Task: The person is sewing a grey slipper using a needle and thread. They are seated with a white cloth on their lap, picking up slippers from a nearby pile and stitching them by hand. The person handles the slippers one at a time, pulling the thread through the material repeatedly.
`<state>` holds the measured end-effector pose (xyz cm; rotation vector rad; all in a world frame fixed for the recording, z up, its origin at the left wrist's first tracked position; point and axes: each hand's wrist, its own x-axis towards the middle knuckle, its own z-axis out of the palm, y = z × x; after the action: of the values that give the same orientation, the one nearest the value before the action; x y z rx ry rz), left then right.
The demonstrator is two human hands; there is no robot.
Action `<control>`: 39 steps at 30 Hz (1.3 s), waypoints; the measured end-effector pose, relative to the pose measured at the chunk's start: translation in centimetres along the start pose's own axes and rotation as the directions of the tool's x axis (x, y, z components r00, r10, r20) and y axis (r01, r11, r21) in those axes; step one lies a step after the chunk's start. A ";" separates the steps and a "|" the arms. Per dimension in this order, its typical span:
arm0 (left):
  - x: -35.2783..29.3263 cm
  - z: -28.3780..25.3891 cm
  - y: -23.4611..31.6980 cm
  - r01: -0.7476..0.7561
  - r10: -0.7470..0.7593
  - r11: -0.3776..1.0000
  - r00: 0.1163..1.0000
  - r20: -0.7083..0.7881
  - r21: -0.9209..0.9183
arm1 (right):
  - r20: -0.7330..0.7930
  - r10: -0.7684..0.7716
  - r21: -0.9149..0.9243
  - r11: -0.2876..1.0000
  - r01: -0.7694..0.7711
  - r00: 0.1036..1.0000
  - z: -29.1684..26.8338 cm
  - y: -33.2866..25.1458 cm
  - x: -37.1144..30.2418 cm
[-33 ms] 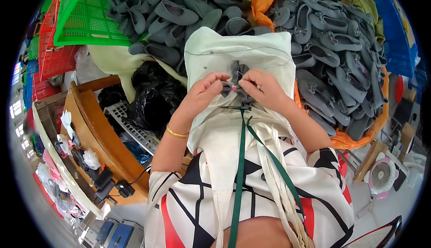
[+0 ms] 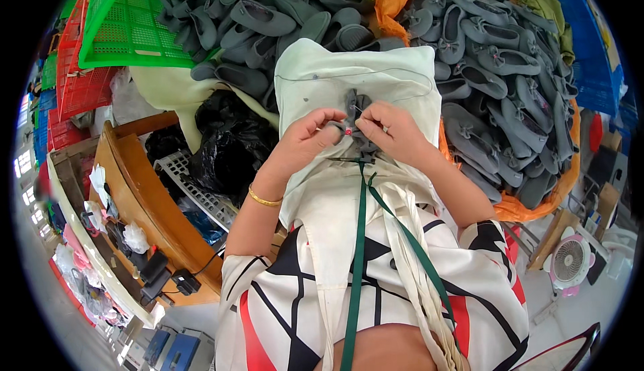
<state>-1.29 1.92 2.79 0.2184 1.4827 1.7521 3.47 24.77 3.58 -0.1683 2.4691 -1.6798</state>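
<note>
The left hand (image 2: 306, 141) pinches the left end of a small grey bow (image 2: 341, 129) between thumb and forefinger, so the bow and its red bead (image 2: 348, 131) sit between the two hands' fingertips. The right hand (image 2: 396, 133) has thumb and forefinger drawn together just right of the bead; whether they grip cloth or something thin is too small to tell. With seemingly only an edge pinched, the bow could twist or slip if the left fingers slacken. Dark grey cloth (image 2: 351, 98) just beyond the fingertips could get caught up with it. On the body side of the fingers, the green ribbon (image 2: 360, 237) could snag a fingertip if tugged
</note>
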 end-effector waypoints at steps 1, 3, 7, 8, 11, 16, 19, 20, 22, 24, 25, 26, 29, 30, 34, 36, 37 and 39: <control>-0.1 0.2 0.0 0.031 -0.031 0.996 1.000 0.000 0.082 | 0.004 -0.004 -0.003 1.000 0.004 1.000 0.1 0.1 -0.2; 0.0 0.2 0.3 0.085 -0.086 0.963 0.996 -0.009 0.256 | 0.006 -0.025 -0.009 1.000 0.025 1.000 0.3 0.1 -0.2; -0.3 0.7 0.3 0.038 -0.016 0.960 0.997 -0.080 0.278 | -0.041 0.037 0.143 0.989 -0.031 0.998 0.6 0.2 -0.6; -0.4 0.6 0.1 -0.038 0.071 0.941 0.994 -0.085 0.335 | -0.036 0.146 0.298 0.946 -0.128 0.989 0.7 -0.1 -0.8; -0.9 0.6 -0.2 -0.218 0.284 0.849 0.956 -0.068 0.481 | -0.002 0.241 0.417 0.883 -0.218 0.971 -0.4 -0.6 -0.8; -1.8 0.5 0.2 -0.375 0.459 0.704 0.888 0.016 0.603 | 0.162 0.129 0.276 0.946 -0.171 0.978 -1.4 -1.4 -1.3; -1.8 0.7 0.4 -0.450 0.548 0.629 0.835 0.049 0.634 | 0.279 0.209 0.161 0.952 -0.260 0.937 -1.5 -2.4 -1.5; -1.9 0.7 0.5 -0.455 0.553 0.621 0.832 0.056 0.638 | 0.274 0.165 0.137 0.968 -0.208 0.947 -1.5 -2.6 -1.5; -2.0 0.6 0.6 -0.465 0.563 0.604 0.824 0.067 0.647 | 0.269 0.076 0.088 0.991 -0.103 0.960 -1.5 -2.8 -1.4; -2.1 0.6 0.7 -0.464 0.559 0.607 0.826 0.068 0.646 | 0.254 0.013 0.088 0.995 -0.036 0.967 -1.3 -2.7 -1.5; -2.1 0.7 0.7 -0.463 0.557 0.608 0.828 0.069 0.645 | 0.246 -0.018 0.088 0.996 -0.003 0.969 -1.2 -2.6 -1.5; -2.1 0.6 0.6 -0.466 0.561 0.605 0.825 0.069 0.645 | 0.248 -0.018 0.089 0.996 -0.004 0.969 -1.2 -2.6 -1.5; -2.2 0.6 0.6 -0.475 0.570 0.600 0.819 0.072 0.644 | 0.260 -0.014 0.093 0.996 -0.010 0.965 -1.2 -2.6 -1.4; -2.2 0.6 0.6 -0.478 0.571 0.601 0.817 0.074 0.641 | 0.268 -0.011 0.095 0.995 -0.015 0.963 -1.3 -2.7 -1.4; -2.2 0.6 0.6 -0.483 0.570 0.613 0.818 0.073 0.625 | 0.270 -0.023 0.122 0.992 -0.011 0.963 -1.2 -2.3 -1.4; -2.2 0.6 0.5 -0.483 0.570 0.616 0.819 0.072 0.622 | 0.265 -0.034 0.134 0.991 -0.002 0.964 -1.1 -2.0 -1.5; -2.2 0.7 0.5 -0.484 0.570 0.618 0.819 0.071 0.620 | 0.263 -0.040 0.140 0.990 0.003 0.964 -1.0 -1.9 -1.6; -2.4 0.7 0.4 -0.482 0.567 0.633 0.821 0.061 0.605 | 0.315 0.019 0.148 0.987 -0.069 0.949 -1.3 -2.1 -1.6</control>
<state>0.53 0.88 4.19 0.9763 2.2211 1.6742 4.79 25.42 6.11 -0.3304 2.0867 -1.6732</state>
